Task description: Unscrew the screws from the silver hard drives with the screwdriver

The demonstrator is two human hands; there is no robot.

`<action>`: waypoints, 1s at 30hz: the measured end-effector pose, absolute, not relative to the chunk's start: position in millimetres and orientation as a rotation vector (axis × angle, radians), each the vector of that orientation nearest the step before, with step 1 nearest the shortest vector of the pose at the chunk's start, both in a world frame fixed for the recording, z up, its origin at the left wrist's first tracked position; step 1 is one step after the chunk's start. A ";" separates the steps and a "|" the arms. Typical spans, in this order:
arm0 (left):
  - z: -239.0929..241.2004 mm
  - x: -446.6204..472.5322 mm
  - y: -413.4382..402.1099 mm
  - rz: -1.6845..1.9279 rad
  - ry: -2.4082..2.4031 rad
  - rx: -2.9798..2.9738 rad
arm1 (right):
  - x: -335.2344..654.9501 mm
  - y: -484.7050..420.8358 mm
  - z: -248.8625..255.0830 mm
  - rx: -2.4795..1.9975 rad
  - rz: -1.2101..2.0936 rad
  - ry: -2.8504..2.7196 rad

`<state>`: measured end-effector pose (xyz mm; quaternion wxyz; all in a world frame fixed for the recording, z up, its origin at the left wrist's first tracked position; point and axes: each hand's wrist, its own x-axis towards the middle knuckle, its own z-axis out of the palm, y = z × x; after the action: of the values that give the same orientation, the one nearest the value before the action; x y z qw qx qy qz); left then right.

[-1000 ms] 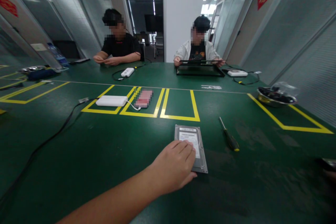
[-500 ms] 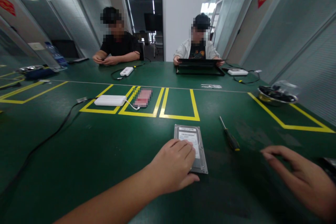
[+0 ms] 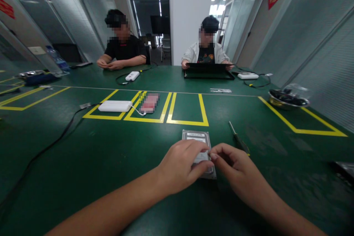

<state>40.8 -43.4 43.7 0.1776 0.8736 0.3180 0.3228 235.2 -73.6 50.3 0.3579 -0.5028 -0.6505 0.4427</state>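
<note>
A silver hard drive (image 3: 197, 134) with a white label lies flat on the green table, partly covered by my hands. My left hand (image 3: 182, 164) is over the drive, thumb and index finger parted in a curve with nothing visible between them. From the right, my right hand (image 3: 235, 162) reaches to the drive's right edge, its thumb and index finger pinched together close to my left fingertips. Whatever is in that pinch is too small to make out. Just beyond my right hand lies a screwdriver (image 3: 240, 141) with a dark handle, its tip pointing away from me.
Yellow tape outlines (image 3: 206, 114) mark the table. A white power bank (image 3: 115, 106) with a cable sits left, beside a blurred pink phone (image 3: 149, 103). A metal bowl (image 3: 289, 100) of dark items stands right. Across the table sit two people; one holds a black frame (image 3: 209, 72).
My right hand has moved left from the table's right side to the drive, its fingers now pinched. My left thumb and fingers have lifted slightly and turned toward it.
</note>
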 end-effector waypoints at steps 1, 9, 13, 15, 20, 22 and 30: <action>43.4 41.6 -41.4 0.980 0.843 2.450 | 235.2 -73.2 50.8 -1.265 1.171 -1.658; 45.9 52.3 -21.4 1.096 0.491 2.556 | 248.2 -71.6 50.6 -1.170 1.407 -1.495; 46.8 56.9 -15.4 1.156 0.398 2.771 | 254.2 -72.9 48.4 -1.240 1.397 -1.439; 47.8 59.6 -15.2 1.155 0.376 2.935 | 256.6 -73.6 45.8 -1.277 1.380 -1.420; 47.9 64.8 -18.6 1.142 0.424 3.114 | 260.0 -74.6 39.9 -1.347 1.345 -1.404; 45.8 65.2 -19.7 1.141 0.454 3.116 | 260.0 -75.2 39.9 -1.361 1.338 -1.405; 39.7 61.6 -24.1 1.192 0.579 2.933 | 261.7 -80.5 48.1 -1.267 1.379 -1.501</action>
<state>61.6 -24.1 39.7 -0.0384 0.9107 0.1797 0.3700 261.7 -80.5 48.1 0.3623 -0.4920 -0.5829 0.5356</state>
